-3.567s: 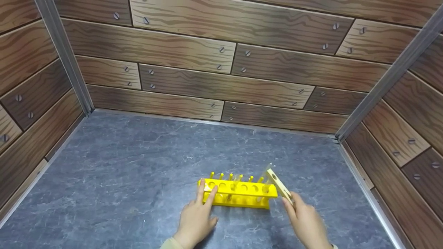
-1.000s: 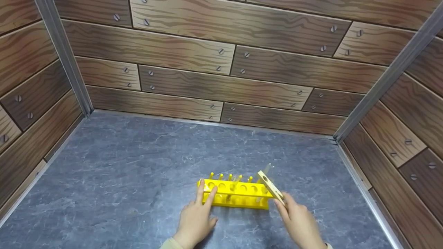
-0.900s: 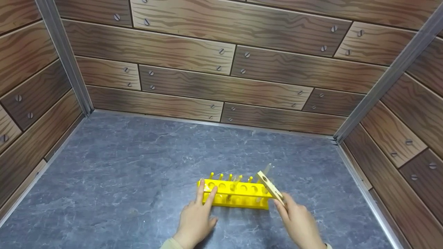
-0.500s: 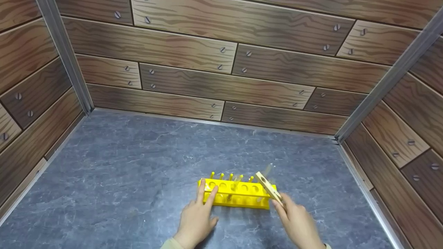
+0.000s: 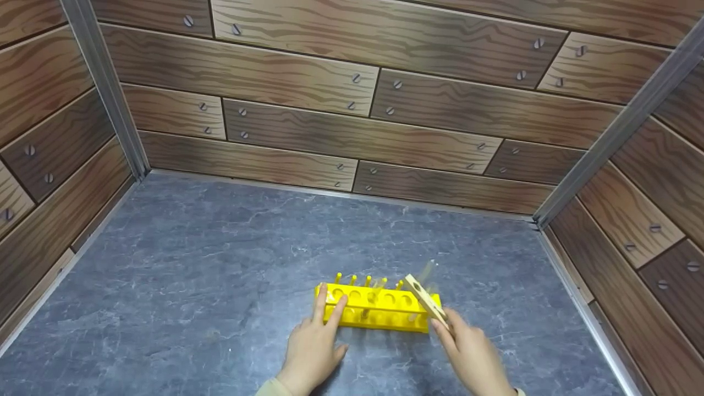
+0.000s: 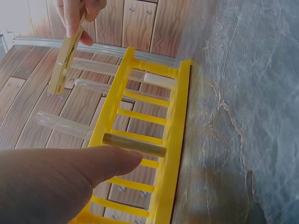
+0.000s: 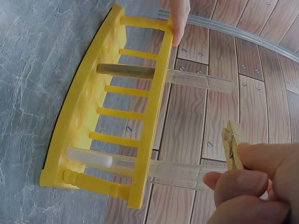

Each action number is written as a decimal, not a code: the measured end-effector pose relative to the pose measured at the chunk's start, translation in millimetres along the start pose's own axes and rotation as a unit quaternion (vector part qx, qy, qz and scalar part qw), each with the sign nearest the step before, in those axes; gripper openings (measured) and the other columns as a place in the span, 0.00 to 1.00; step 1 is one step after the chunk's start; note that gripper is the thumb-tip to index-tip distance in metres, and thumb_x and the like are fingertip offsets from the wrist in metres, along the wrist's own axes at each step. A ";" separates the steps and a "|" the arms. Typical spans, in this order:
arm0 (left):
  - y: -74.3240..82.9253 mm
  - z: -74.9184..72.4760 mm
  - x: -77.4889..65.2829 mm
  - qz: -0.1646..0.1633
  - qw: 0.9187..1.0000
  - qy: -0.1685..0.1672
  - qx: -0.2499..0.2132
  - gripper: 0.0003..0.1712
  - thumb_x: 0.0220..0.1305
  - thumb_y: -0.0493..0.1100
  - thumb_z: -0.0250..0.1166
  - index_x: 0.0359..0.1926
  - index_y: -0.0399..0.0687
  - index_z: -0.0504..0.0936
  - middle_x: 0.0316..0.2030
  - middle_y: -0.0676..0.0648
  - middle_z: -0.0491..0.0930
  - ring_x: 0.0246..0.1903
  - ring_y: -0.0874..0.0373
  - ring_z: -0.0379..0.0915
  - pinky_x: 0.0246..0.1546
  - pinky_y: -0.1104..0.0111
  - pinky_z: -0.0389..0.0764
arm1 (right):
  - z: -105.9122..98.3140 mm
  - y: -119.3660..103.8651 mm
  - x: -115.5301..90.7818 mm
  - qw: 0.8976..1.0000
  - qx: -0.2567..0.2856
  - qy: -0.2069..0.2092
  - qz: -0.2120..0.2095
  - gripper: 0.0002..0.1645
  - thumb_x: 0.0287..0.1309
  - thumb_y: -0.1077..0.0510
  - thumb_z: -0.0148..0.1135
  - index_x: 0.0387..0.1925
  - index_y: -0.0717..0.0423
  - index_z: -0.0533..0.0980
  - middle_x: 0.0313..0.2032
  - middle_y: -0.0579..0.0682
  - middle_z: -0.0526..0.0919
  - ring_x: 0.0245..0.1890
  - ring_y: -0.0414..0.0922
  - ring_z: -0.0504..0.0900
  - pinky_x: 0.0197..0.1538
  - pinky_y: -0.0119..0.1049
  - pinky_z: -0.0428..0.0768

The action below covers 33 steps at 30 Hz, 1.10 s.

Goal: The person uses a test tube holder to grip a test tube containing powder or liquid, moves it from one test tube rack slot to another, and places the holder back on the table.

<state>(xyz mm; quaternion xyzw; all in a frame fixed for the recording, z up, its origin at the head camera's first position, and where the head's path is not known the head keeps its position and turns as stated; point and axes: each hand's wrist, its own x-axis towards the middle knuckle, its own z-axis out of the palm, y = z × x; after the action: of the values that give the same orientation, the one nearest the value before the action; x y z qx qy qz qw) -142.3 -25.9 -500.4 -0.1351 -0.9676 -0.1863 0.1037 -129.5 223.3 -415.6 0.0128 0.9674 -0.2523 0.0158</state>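
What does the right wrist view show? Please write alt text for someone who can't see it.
A right hand pinches a wooden test tube holder beside a yellow test tube rack. The rack holds a clear tube with grey-brown contents and a tube with white contents; a left hand touches the rack.

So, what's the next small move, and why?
Perhaps the right hand should guide the wooden test-tube clamp around the test tube with white contents: it is near that tube's upper end, no tube shows between its jaws, and the left hand rests on the yellow test-tube rack.
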 end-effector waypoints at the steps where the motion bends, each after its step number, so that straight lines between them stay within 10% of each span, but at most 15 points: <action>1: 0.0 0.0 0.1 -0.001 1.000 -0.001 -0.001 0.52 0.45 0.58 0.72 0.70 0.56 0.58 0.70 0.36 0.47 0.27 0.52 0.72 0.27 0.59 0.76 | 0.1 0.0 0.2 1.000 0.000 -0.001 0.001 0.23 0.66 0.45 0.50 0.52 0.55 0.73 0.13 0.44 0.66 0.10 0.40 0.59 0.14 0.32 0.59; 33: -0.5 3.9 -0.2 -0.001 1.000 0.023 0.001 0.51 0.45 0.57 0.72 0.69 0.55 0.60 0.69 0.36 0.49 0.27 0.52 0.72 0.25 0.60 0.75 | 5.0 1.7 0.2 1.000 0.020 -0.004 -0.017 0.17 0.65 0.51 0.53 0.51 0.55 0.73 0.12 0.44 0.64 0.10 0.39 0.58 0.13 0.30 0.58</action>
<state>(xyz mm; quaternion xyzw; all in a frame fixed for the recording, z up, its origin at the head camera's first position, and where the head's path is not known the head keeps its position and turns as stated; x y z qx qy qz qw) -142.8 -24.9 -504.2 -0.1294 -0.9654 -0.1885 0.1256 -129.6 222.4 -420.8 -0.0046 0.9621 -0.2721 0.0151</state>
